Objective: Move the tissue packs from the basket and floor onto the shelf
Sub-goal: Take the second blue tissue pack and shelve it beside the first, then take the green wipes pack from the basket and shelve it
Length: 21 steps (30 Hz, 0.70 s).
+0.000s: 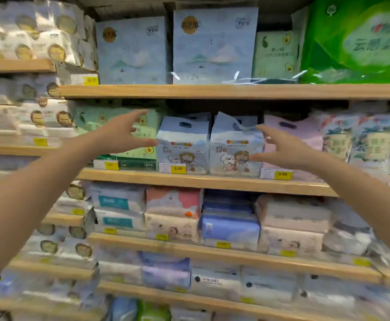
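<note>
Both hands are reaching in empty, fingers spread. Two blue tissue packs are standing upright on the shelf, between the left hand and right hand; the fingertips are bracketing them, likely squaring the pair.

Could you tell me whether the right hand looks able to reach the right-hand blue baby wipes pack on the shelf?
Probably yes: the open right hand is already at the side of that pack, with nothing between them.
</note>
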Each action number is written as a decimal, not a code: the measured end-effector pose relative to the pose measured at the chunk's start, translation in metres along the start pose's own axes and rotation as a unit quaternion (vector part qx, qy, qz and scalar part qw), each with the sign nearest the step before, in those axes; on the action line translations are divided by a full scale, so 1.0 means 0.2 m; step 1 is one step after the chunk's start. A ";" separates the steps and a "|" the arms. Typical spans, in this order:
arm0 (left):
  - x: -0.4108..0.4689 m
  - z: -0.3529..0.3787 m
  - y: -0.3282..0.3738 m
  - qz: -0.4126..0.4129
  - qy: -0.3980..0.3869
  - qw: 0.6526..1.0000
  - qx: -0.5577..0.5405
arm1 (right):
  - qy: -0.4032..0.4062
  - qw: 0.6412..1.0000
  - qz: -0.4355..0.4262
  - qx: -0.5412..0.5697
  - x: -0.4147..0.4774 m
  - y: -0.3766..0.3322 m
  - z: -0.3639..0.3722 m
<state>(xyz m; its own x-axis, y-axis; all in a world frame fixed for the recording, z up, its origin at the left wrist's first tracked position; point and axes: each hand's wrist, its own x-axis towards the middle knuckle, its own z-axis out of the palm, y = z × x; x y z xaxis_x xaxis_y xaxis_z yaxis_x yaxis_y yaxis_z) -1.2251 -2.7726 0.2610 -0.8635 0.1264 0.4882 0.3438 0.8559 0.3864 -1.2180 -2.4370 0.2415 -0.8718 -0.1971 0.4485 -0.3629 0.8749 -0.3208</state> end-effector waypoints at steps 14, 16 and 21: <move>-0.98 0.39 -0.14 -0.060 -0.187 0.979 -0.052 | -0.130 0.983 0.107 0.074 -1.00 -0.07 0.42; -1.09 0.46 -0.20 -0.060 -0.203 0.975 -0.061 | -0.151 0.977 0.124 0.081 -1.10 -0.10 0.50; -1.41 0.64 -0.42 -0.082 -0.268 0.956 -0.082 | -0.182 0.964 0.163 0.105 -1.32 -0.21 0.74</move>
<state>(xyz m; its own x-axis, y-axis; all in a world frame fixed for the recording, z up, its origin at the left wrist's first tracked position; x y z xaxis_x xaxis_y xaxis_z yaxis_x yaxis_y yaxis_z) -1.0584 -2.8162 -0.0091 -0.9609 0.2736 -0.0433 0.2029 0.8016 0.5624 -1.0221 -2.4871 0.0129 -0.9947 -0.1015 -0.0151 -0.0745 0.8154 -0.5741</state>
